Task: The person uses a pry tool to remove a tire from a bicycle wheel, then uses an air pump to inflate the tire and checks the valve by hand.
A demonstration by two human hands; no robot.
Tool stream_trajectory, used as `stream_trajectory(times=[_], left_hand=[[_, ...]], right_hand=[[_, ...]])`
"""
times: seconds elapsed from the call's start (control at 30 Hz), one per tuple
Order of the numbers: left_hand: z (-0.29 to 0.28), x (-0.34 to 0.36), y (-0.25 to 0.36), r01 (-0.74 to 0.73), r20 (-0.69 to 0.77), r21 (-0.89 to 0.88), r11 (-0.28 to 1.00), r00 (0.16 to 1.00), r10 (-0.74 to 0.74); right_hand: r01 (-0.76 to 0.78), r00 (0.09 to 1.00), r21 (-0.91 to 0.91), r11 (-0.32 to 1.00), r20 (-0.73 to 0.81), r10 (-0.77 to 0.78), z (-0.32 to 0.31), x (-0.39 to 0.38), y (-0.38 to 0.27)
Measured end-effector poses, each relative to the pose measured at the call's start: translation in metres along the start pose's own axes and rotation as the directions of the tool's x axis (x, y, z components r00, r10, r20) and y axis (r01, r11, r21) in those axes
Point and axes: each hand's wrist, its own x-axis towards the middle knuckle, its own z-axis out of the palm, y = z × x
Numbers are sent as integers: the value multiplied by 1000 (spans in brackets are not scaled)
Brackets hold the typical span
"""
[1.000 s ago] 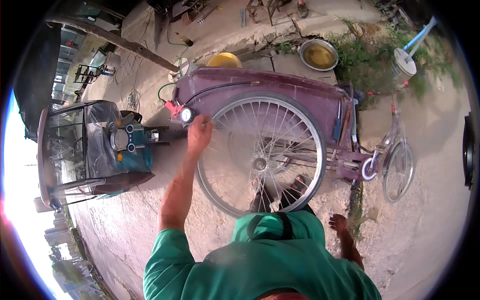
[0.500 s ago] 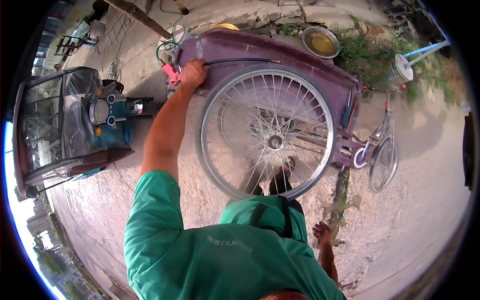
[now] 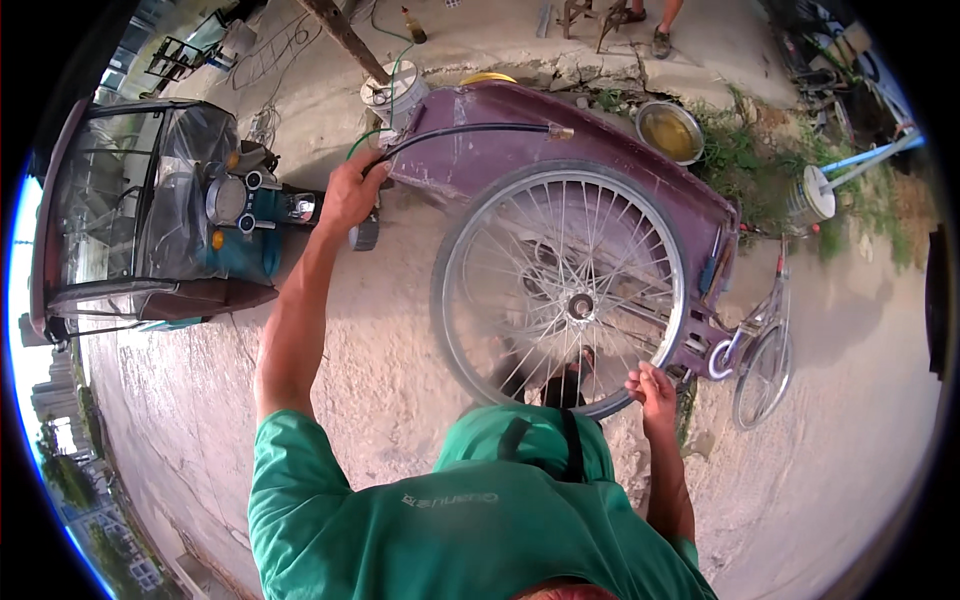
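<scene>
The left hand (image 3: 350, 195) gripped a black hose (image 3: 470, 130) at the cart (image 3: 600, 150), the right hand (image 3: 652, 385) held the wheel (image 3: 560, 290) rim, work seemingly midway.

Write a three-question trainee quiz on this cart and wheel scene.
1. True or false: the left hand grips a black hose that runs along the top of the purple cart.
2. What does the right hand touch? A) the metal bowl B) the rim of the big spoked wheel C) the small bicycle
3. Fill in: the metal bowl of yellowish liquid sits on the ground ____ the cart.

Key: 1 true; 2 B; 3 behind.
</scene>
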Motion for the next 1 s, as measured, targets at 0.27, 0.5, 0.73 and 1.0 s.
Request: stream_trajectory(times=[0.27, 0.5, 0.73, 1.0], left_hand=[[3, -183, 83, 479, 45, -355, 803, 867, -497], [73, -268, 169, 563, 253, -387, 730, 826, -503], [130, -275, 175, 419, 309, -394, 818, 899, -311], [161, -278, 182, 617, 536, -747, 249, 780, -325]], right_hand=[[177, 880, -30, 984, 453, -144, 196, 24, -121], [-20, 940, 398, 917, 321, -119, 263, 40, -158], [113, 983, 403, 908, 90, -162, 251, 83, -174], [485, 864, 50, 873, -181, -469, 199, 88, -132]])
